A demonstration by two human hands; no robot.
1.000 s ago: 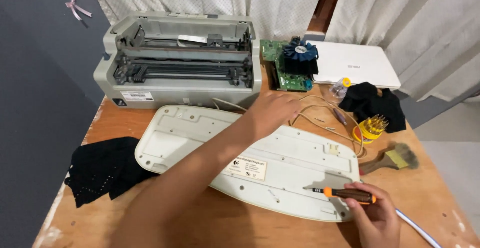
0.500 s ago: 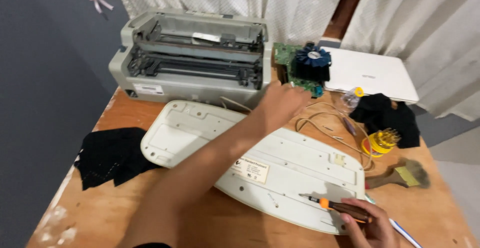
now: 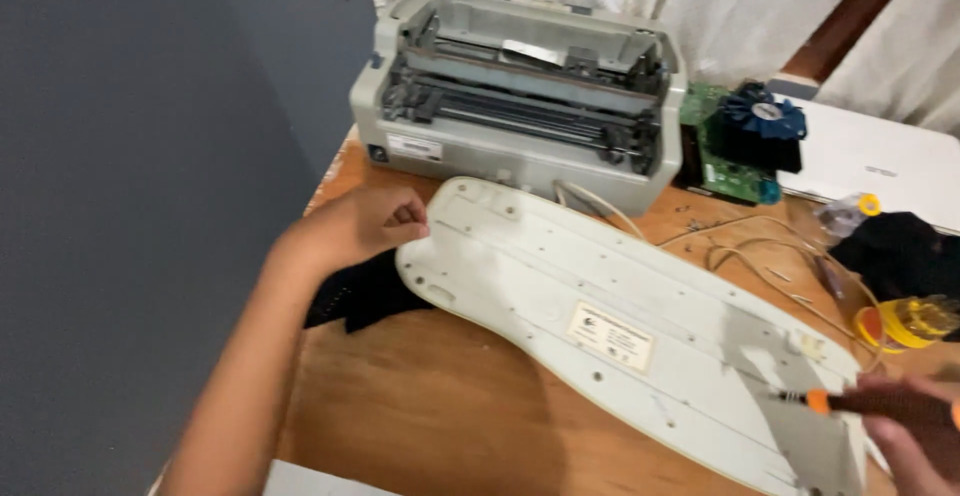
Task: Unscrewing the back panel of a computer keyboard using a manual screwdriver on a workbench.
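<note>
The open grey printer [image 3: 520,96] sits at the back of my wooden table [image 3: 430,416]. The upturned white keyboard [image 3: 620,326] lies before it; my curled left hand [image 3: 365,226] steadies its end, and my right hand [image 3: 915,431] grips a screwdriver [image 3: 850,403], tip on it.

Cream keyboard [image 3: 610,316] flipped underside up, lying diagonally across the wooden table; orange-collared, dark-handled screwdriver [image 3: 850,403] tip on its right end
</note>
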